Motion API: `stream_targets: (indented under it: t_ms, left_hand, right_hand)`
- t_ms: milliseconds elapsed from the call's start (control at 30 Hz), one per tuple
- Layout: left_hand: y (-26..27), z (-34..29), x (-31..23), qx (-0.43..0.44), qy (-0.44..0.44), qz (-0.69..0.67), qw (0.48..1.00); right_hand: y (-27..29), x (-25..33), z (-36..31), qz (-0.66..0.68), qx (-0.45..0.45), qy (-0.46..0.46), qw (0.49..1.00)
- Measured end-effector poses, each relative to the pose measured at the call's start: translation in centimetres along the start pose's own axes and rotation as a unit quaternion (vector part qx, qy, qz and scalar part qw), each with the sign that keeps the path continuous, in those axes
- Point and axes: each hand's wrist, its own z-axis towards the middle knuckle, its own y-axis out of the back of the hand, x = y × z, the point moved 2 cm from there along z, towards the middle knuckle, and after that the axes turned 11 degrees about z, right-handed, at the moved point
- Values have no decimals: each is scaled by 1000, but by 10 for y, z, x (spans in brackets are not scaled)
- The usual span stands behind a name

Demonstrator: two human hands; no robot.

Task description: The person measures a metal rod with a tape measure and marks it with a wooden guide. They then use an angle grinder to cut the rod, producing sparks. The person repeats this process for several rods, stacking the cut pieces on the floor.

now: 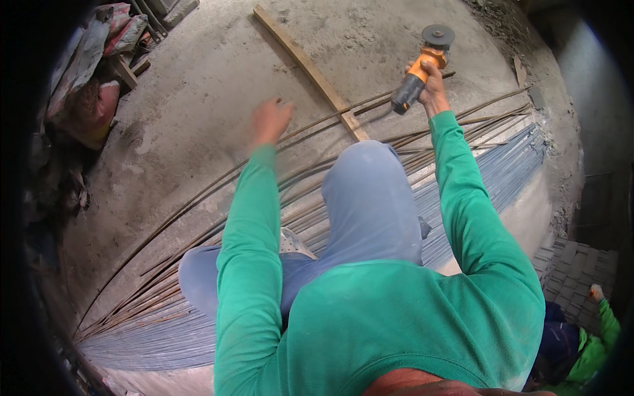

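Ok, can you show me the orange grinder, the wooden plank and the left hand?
Orange grinder (419, 70): head view, on its orange body.
Wooden plank (306, 67): head view, about midway along its length.
Left hand (271, 121): head view, middle of the hand, blurred.

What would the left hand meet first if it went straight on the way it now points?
Probably the long, straight brown wooden plank, though the left hand is blurred and may pass above it.

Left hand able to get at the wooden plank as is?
Likely yes: the left hand, though blurred, seems free and close to the wooden plank, with nothing visible between them.
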Motion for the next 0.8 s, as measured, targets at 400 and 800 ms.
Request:
stream_targets:
  t_ms: [400, 800]
  left_hand:
    - [66, -54, -157, -20, -153, 9, 988]
    - [47, -65, -160, -65, -148, -62, 985]
  right_hand:
    - [-88, -66, -11, 124, -44, 40, 990]
    - [-101, -64, -24, 118, -37, 75, 989]
